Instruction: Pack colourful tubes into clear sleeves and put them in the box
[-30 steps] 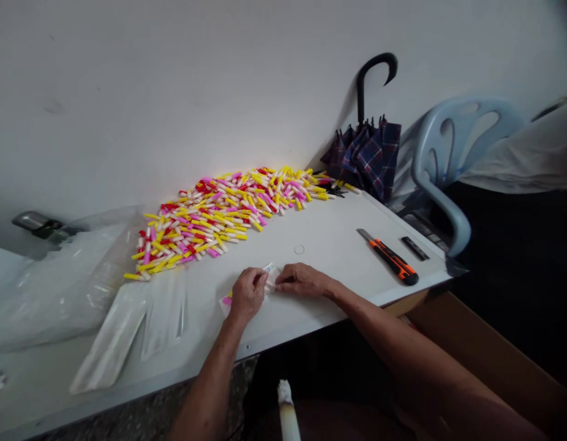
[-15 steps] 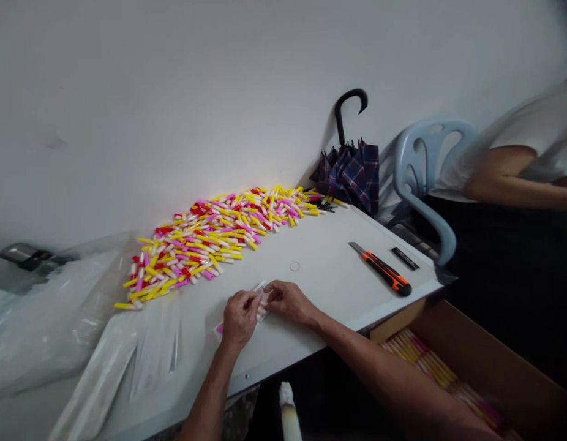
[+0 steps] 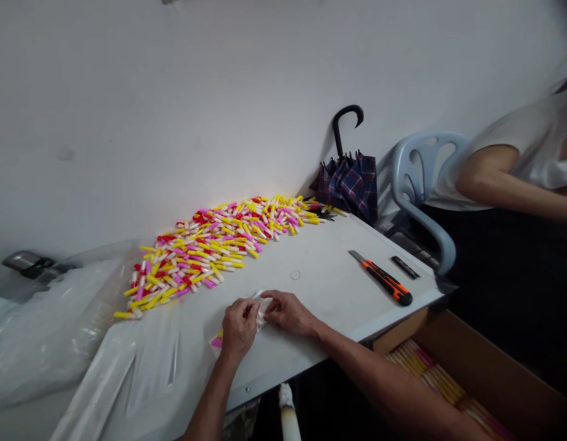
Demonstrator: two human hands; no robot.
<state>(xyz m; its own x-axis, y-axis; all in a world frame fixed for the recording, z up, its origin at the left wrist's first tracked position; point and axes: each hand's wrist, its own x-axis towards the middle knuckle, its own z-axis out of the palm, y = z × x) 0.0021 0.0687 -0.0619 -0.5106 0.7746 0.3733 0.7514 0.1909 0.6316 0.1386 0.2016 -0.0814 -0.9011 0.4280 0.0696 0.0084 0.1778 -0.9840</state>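
Note:
My left hand (image 3: 239,327) and my right hand (image 3: 290,312) meet over the near part of the white table (image 3: 311,300). Between them is a small clear plastic bag (image 3: 261,313) that holds short white pieces with coloured ends. Pink and yellow show at its lower end (image 3: 217,341), left of my left wrist. The fingers of both hands are closed, pinching the bag's upper end. Much of the bag is hidden under my left hand. A heap of short white sticks with yellow, pink and red ends (image 3: 210,245) lies behind my hands, along the wall.
An orange and black utility knife (image 3: 387,282), blade out, lies right beside a black blade case (image 3: 405,267). A thin ring (image 3: 295,275) rests mid-table. Flat plastic bags (image 3: 102,373) lie left. An open carton (image 3: 485,361) stands lower right. A folded umbrella (image 3: 352,184) and a seated person (image 3: 495,165) are beyond.
The view has tilted up slightly, so the scene sits lower. My hands stay at the bag, with small finger shifts. The person at right has moved an arm.

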